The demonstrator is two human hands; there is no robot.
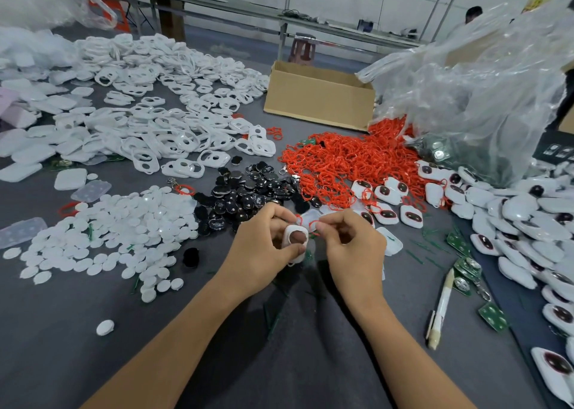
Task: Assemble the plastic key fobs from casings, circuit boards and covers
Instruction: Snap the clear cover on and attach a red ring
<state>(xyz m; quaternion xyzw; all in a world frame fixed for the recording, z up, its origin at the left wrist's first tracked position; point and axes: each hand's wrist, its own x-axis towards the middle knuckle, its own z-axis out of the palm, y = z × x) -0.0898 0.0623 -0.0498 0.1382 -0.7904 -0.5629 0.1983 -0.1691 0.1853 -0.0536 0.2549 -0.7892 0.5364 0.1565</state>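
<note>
Plainly a seal is being fitted. The left hand (264,248) grips a white casing (294,242) above the grey worktop (93,362), its fingers curled round the shell's edges with the thumb across the lower rim. The right hand (351,247) pinches a thin red rubber ring (313,226) between thumb and forefinger, just beside the casing's upper opening.

The casing looks light and stiff. It is a hollow frame, best held by its outer rim so the openings are free, and squeezing across its thin bars could flex it. The ring looks soft and floppy and is likely to twist or spring away, so a light pinch close to the seating spot suits it.

Heaps of red rings (351,160), white casings (161,135) and black button pads (245,191) lie beyond the hands, with finished fobs (528,216) at the right.
</note>
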